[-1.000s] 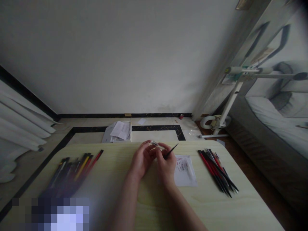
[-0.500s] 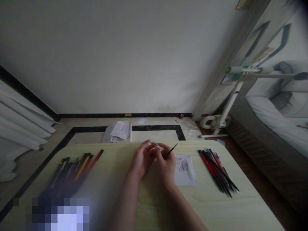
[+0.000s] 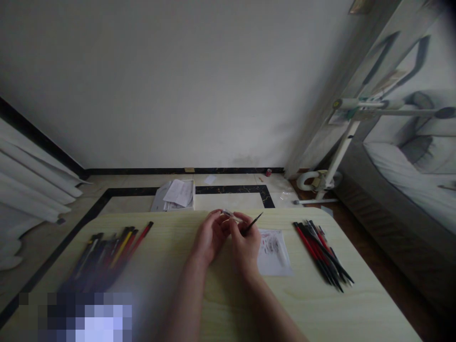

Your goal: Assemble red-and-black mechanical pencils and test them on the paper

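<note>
Over the middle of the table, my left hand [image 3: 211,237] and my right hand [image 3: 246,248] meet, fingers curled together. Both pinch a small clear, tube-like piece [image 3: 228,213] at their fingertips; its exact kind is unclear. A slim black pen [image 3: 255,221] with a tapering end also lies in my right hand, pointing up and to the right. Part of it is hidden by the fingers. Just right of that hand is a white paper sheet [image 3: 276,254] with dark scribbles, partly covered by it.
Several black and red pens [image 3: 318,251] are bunched at the table's right. Another group of pens [image 3: 117,247], some yellow and red, lies at left, blurred toward the front. Beyond the wooden table [image 3: 228,304], a box with papers [image 3: 180,194] sits on the floor.
Almost nothing differs. My fingers and the clear piece have shifted very slightly; the pens and paper lie as before.
</note>
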Available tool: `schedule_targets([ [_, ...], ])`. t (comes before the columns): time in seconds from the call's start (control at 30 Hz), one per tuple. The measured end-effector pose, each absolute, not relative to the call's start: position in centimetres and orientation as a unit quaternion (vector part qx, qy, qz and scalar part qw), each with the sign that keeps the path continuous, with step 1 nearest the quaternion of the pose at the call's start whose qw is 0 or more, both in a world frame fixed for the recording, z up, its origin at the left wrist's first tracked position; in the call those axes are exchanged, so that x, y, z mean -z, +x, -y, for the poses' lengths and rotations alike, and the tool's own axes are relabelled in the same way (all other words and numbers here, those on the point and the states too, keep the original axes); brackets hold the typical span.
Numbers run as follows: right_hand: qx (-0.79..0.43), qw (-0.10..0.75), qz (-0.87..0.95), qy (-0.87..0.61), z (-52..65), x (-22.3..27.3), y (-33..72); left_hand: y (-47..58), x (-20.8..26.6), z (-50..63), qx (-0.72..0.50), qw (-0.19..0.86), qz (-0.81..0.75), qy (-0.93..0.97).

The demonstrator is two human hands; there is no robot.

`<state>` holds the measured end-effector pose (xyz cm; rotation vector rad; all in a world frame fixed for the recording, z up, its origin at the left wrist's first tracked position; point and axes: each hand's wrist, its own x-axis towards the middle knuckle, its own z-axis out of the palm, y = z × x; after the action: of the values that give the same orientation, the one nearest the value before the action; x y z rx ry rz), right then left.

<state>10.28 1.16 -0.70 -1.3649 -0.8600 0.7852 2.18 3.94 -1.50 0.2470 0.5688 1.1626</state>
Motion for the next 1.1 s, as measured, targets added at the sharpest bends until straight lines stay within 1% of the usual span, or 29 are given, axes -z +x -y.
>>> schedule_targets([
  [0.7,-0.338,0.613,0.380,-0.604,-1.27,1.09,10.36,2.29,1.48,-3.98,-0.545,0.782,-0.280,0.116],
  [1.1,-0.342,0.623,0.375,-0.595,-1.30,1.14,10.29,2.20,1.67,-3.95,-0.556,0.771,-0.275,0.143],
])
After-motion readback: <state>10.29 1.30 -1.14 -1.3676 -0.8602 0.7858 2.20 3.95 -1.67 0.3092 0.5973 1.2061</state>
